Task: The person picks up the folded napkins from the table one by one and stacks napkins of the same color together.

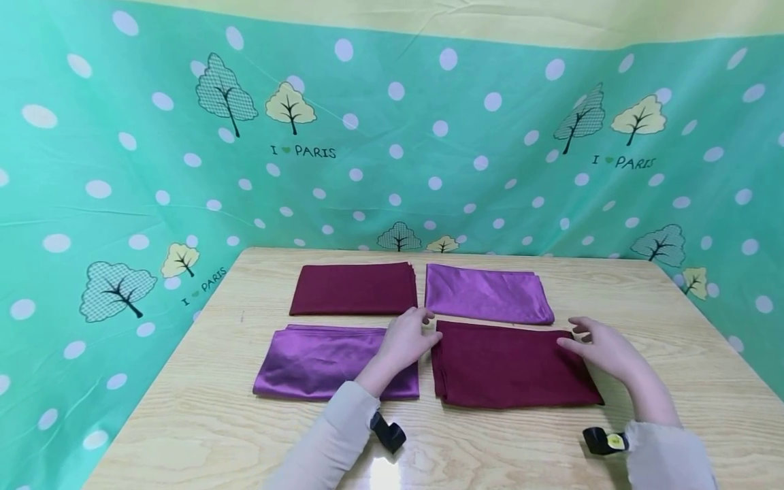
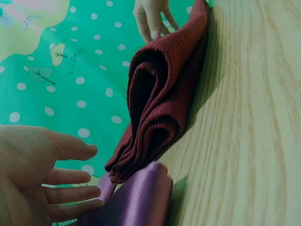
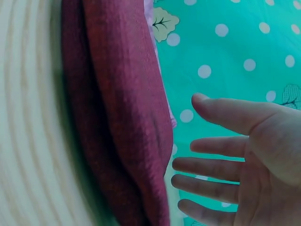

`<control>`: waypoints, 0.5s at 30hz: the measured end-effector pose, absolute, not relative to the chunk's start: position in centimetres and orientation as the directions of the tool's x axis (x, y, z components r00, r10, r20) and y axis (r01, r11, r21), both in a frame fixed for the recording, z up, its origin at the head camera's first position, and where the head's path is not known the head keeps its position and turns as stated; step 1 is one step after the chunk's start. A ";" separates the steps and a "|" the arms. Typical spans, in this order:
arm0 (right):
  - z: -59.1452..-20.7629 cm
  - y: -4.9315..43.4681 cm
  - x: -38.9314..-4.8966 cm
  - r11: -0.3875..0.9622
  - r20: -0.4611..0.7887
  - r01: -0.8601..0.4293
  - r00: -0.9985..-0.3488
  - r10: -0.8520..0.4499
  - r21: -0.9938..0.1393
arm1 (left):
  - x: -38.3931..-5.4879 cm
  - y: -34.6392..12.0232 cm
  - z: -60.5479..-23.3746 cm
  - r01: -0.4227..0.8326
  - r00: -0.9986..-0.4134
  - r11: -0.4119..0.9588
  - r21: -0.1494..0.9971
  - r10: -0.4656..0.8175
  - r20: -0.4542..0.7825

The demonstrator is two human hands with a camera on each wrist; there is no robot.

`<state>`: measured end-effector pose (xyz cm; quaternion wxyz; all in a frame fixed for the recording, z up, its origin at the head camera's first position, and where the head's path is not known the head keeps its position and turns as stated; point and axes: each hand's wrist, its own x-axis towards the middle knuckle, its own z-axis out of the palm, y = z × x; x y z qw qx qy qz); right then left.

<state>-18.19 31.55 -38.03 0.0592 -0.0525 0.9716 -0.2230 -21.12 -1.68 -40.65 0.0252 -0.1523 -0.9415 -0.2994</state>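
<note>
A folded dark red cloth (image 1: 517,367) lies at the front right of the table, its layered fold edges facing left in the left wrist view. My left hand (image 1: 405,338) is at that cloth's upper left corner, above the edge of a folded shiny purple cloth (image 1: 331,364) at front left. In the left wrist view its fingers (image 2: 75,194) are extended and hold nothing. My right hand (image 1: 603,347) is by the dark red cloth's upper right corner. The right wrist view shows its fingers (image 3: 207,168) spread and apart from the cloth.
Behind, a second folded dark red cloth (image 1: 355,289) lies at left and a second folded purple cloth (image 1: 486,292) at right. All four sides of this group rest on a light wood table (image 1: 202,408). A green dotted curtain (image 1: 392,129) hangs behind and beside it.
</note>
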 end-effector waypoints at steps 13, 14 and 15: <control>-39.1 32.4 -18.5 0.888 -0.135 -0.048 -0.983 -0.123 -0.458 | -20.5 -1.1 -40.8 0.305 -0.950 0.828 0.471 0.301 0.086; -39.2 32.4 -18.6 0.887 -0.134 -0.049 -0.983 -0.124 -0.459 | -20.5 -1.1 -40.8 0.306 -0.949 0.832 0.464 0.304 0.080; -39.3 32.4 -18.6 0.886 -0.132 -0.052 -0.983 -0.126 -0.461 | -20.5 -1.0 -40.8 0.307 -0.949 0.836 0.456 0.307 0.075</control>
